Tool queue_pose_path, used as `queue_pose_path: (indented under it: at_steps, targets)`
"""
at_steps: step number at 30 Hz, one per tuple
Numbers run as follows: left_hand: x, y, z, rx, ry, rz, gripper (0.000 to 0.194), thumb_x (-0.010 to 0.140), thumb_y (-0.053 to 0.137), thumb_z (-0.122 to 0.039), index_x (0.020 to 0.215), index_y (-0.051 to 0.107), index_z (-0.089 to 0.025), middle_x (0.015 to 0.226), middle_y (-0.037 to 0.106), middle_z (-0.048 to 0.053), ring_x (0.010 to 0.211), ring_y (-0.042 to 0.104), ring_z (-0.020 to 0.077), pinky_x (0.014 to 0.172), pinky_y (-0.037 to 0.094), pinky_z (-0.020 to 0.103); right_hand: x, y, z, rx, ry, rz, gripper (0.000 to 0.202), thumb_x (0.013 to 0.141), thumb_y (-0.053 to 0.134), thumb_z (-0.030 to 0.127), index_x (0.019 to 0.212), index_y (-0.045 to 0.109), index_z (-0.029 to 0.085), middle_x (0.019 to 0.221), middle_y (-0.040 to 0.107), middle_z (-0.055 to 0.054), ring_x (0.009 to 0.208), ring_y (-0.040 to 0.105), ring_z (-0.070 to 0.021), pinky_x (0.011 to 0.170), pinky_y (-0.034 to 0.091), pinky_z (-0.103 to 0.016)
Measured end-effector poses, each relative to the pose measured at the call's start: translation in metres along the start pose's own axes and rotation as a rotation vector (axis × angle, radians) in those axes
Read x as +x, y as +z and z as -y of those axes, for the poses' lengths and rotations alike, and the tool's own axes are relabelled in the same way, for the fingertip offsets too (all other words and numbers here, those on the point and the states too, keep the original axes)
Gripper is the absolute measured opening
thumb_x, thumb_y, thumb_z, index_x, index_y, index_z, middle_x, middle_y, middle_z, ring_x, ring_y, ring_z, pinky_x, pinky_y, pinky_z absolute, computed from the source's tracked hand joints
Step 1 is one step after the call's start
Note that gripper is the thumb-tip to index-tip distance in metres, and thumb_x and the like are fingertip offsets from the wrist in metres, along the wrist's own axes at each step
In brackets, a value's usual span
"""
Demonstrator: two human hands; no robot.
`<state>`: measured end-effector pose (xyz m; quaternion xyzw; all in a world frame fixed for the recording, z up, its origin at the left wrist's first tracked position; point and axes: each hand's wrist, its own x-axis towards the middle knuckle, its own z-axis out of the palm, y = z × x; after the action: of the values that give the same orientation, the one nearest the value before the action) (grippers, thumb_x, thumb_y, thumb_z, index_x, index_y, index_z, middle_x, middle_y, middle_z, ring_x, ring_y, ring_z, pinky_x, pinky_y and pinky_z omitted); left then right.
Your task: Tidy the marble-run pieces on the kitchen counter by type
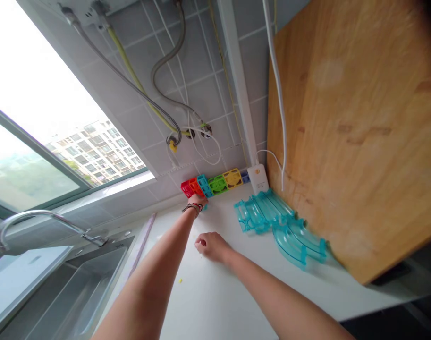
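My left hand (198,200) reaches to the far side of the counter and touches the row of coloured blocks against the wall. It is at the orange block (196,185), between the red block (186,189) and the blue block (205,185); its fingers are mostly hidden. A bit of teal shows beneath that hand. To the right, the row goes on with a green block (218,184) and a yellow block (232,178). Nearer to me, my right hand (214,246) rests curled on the white counter, with nothing visible in its loosely closed fingers.
Clear teal track pieces (263,212) lie to the right, curved ones (300,243) nearer me. A white device (258,178) stands by the wall, beside a large wooden board (342,141). The sink (91,283) and tap (48,213) are left. A tiny yellow bit (180,281) lies on the counter.
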<state>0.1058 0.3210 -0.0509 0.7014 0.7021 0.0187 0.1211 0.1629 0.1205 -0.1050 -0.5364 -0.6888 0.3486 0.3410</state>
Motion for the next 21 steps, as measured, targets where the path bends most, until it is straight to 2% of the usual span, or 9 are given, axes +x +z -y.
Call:
queue_pose_path:
  at_steps: [6,14,18,21]
  targets:
    - [-0.001,0.009,0.008,-0.016,0.08,-0.013,0.034,0.097,0.065,-0.035,0.126,0.062,-0.018,0.126,0.064,0.01,0.109,0.066,0.0245,0.09,0.057,0.043,-0.001,-0.002,0.002,0.001,0.009,0.006,0.017,0.089,0.06,0.029,0.091,0.076,0.025,0.083,0.077,0.0,0.076,0.065,-0.0164,0.067,0.04,-0.024]
    - [-0.013,0.018,0.026,-0.026,0.183,-0.076,0.035,0.097,0.063,-0.035,0.128,0.061,-0.018,0.129,0.063,0.011,0.11,0.065,0.0248,0.092,0.057,0.046,-0.002,-0.004,0.004,0.021,0.025,0.019,0.018,0.09,0.059,0.025,0.093,0.077,0.023,0.084,0.077,-0.002,0.077,0.066,-0.0167,0.068,0.043,-0.023]
    - [-0.014,0.018,0.035,-0.03,0.209,-0.073,0.035,0.098,0.063,-0.035,0.128,0.061,-0.018,0.129,0.063,0.011,0.109,0.065,0.0244,0.092,0.057,0.045,-0.003,-0.005,0.005,0.024,0.025,0.016,0.019,0.09,0.059,0.027,0.094,0.077,0.023,0.085,0.077,-0.003,0.078,0.068,-0.0173,0.069,0.044,-0.024]
    - [-0.015,0.013,0.052,-0.015,0.21,-0.078,0.035,0.098,0.063,-0.035,0.128,0.061,-0.018,0.128,0.063,0.01,0.109,0.065,0.0244,0.092,0.057,0.045,-0.005,-0.006,0.005,0.033,0.017,0.01,0.02,0.091,0.059,0.029,0.095,0.078,0.023,0.086,0.078,-0.003,0.079,0.068,-0.0175,0.069,0.044,-0.024]
